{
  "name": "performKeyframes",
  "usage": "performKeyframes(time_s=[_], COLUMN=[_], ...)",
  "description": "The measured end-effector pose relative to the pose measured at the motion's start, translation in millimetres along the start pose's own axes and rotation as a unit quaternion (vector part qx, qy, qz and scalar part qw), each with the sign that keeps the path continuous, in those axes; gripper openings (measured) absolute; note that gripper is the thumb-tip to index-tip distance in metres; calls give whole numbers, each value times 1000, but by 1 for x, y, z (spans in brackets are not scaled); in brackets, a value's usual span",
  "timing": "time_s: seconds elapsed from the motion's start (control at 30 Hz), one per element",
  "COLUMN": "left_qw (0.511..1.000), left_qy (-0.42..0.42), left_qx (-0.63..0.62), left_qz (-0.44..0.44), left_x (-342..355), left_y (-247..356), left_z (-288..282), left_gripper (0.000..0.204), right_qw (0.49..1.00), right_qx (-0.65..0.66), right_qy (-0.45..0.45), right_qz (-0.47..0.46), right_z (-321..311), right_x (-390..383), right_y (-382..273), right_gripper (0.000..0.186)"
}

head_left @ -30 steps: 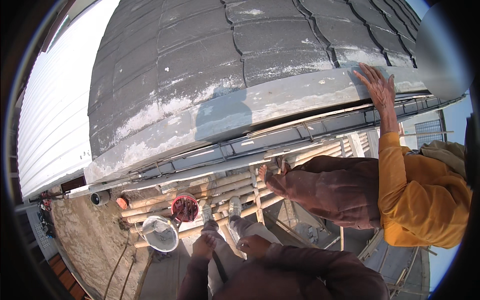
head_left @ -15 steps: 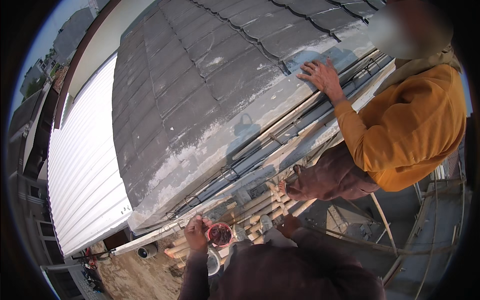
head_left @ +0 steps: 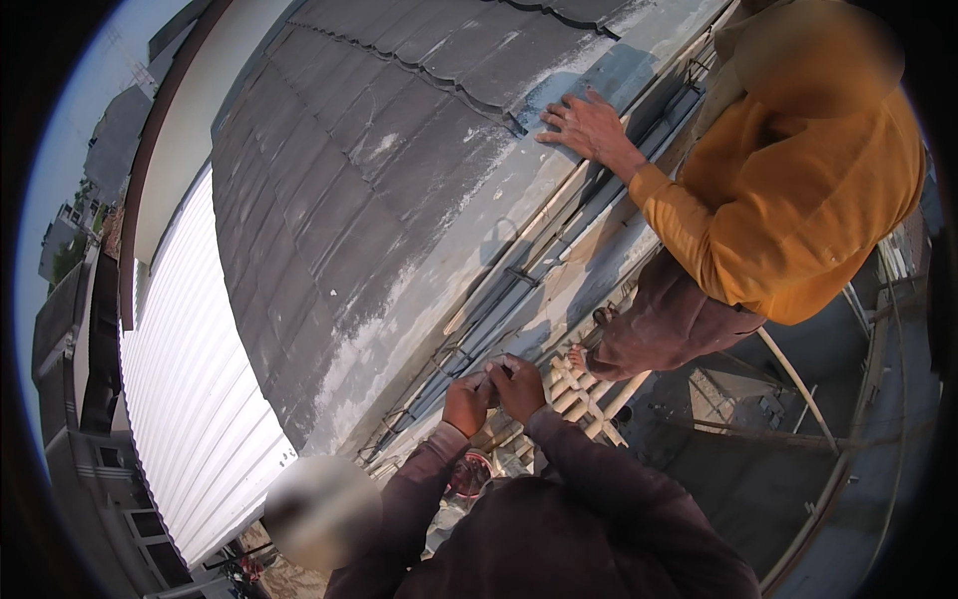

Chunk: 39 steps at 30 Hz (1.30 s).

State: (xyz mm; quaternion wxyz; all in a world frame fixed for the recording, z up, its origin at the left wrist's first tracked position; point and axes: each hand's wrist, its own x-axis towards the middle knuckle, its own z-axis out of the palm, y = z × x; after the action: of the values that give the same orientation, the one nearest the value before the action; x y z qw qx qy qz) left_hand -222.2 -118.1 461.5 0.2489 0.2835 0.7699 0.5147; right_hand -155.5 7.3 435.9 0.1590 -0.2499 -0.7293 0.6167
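Fingers meeting beside a pale roof edge

Two bare hands of the wearer come together near the middle of the view: one left hand, one right hand. Both are curled, with their fingertips close against each other; whether something small is pinched between them cannot be told. Just beyond them lies one long run of steel bars, tied at intervals and set alongside the roof edge; the bars overlap too much to count. One red bucket sits lower down, beside the left forearm and partly covered. Several light poles lie below and to the right of the hands, their number unclear. Two roofs show, one of dark grey tiles and one of white ribbed sheet. One co-worker in an orange top stands at the right, with one hand spread flat on the roof edge.

Half a second earlier the wearer's hands were well apart, the left raised by the red bucket and the right lower down; now they meet. The bucket was then more exposed. A blurred round patch has appeared at lower left, and the view has swung, while the co-worker's hand remains on the edge.
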Motion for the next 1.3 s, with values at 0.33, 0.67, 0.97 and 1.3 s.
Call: performKeyframes(time_s=[0.33,0.67,0.97,1.3], left_qw=[989,983,986,965], left_qy=[108,-15,-35,-93], left_qx=[104,181,162,231], left_qz=[5,-42,-3,-79], left_x=[117,151,155,160], left_y=[-15,-42,-63,-50], left_z=[-57,-63,-71,-74], left_gripper=[27,37,35,30], right_qw=[974,900,842,869], right_qx=[-227,-412,-496,-445], right_qy=[-16,-88,-100,-5], right_qz=[8,111,188,218], right_z=[12,27,44,59], right_x=[91,144,167,150], right_y=[-18,-26,-37,-36], right_gripper=[19,13,24,26])
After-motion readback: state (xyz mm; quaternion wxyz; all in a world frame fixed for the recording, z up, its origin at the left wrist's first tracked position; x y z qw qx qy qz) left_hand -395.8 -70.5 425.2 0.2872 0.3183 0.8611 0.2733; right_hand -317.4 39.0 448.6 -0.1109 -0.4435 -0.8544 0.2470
